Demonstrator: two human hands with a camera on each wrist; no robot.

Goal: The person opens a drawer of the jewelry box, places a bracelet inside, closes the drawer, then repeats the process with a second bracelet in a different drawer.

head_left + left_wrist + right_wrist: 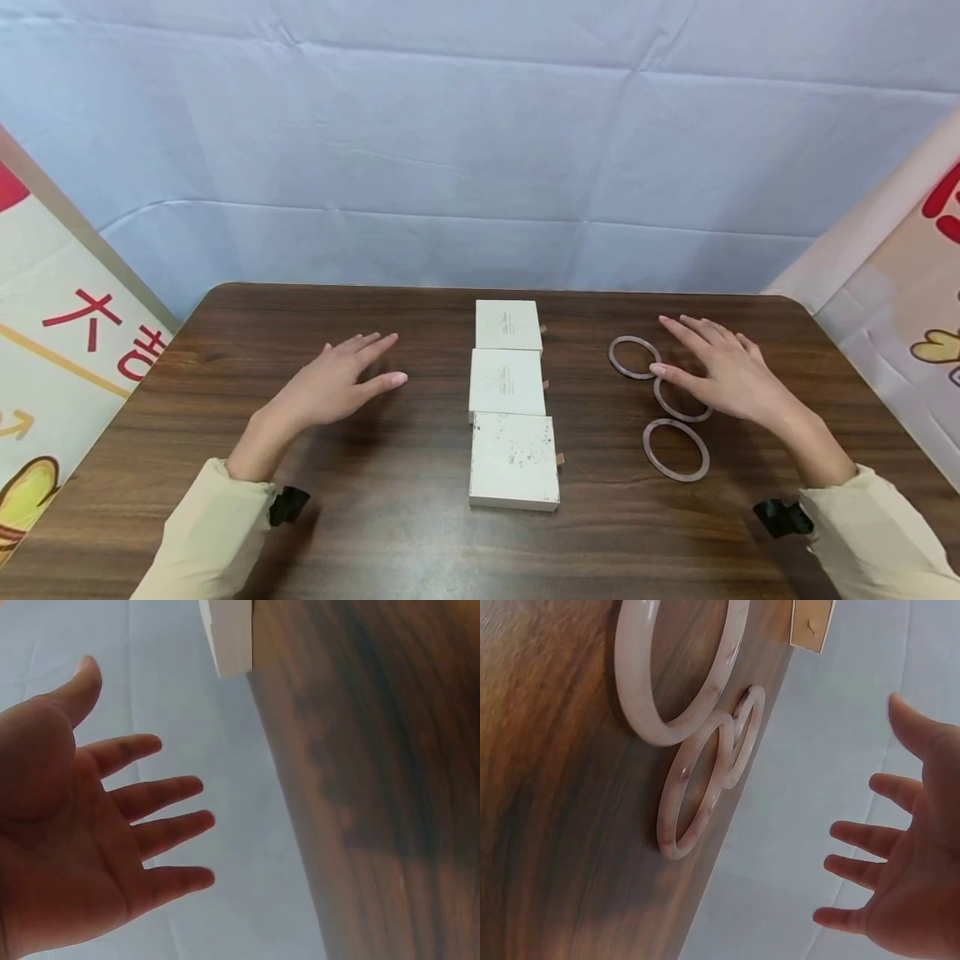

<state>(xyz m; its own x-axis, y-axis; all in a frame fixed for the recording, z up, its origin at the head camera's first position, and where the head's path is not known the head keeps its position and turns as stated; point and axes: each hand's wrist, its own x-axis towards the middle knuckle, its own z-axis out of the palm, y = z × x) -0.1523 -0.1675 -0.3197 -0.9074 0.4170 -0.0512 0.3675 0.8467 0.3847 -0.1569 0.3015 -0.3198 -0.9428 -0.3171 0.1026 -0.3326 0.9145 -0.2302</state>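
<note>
Three white boxes stand in a column on the table: a far box [507,325], a middle box [507,383] and a near box [513,458] with grey speckles. To their right lie three pale pinkish bangles: a far one [612,360], a middle one [678,414] partly covered by the right hand, and a near one [648,454]. My left hand [337,385] hovers left of the boxes, fingers spread and holding nothing. Over the bangles' right side, my right hand [731,375] is held with straight fingers, also empty; in the right wrist view the bangles [634,682] lie beside it.
The dark wooden table [375,533] has rounded far corners. Behind it hangs a pale blue cloth [465,167]. Printed panels with red characters flank it at left [75,350] and right [922,333]. Small brown tabs [560,459] stick out from the boxes' right sides.
</note>
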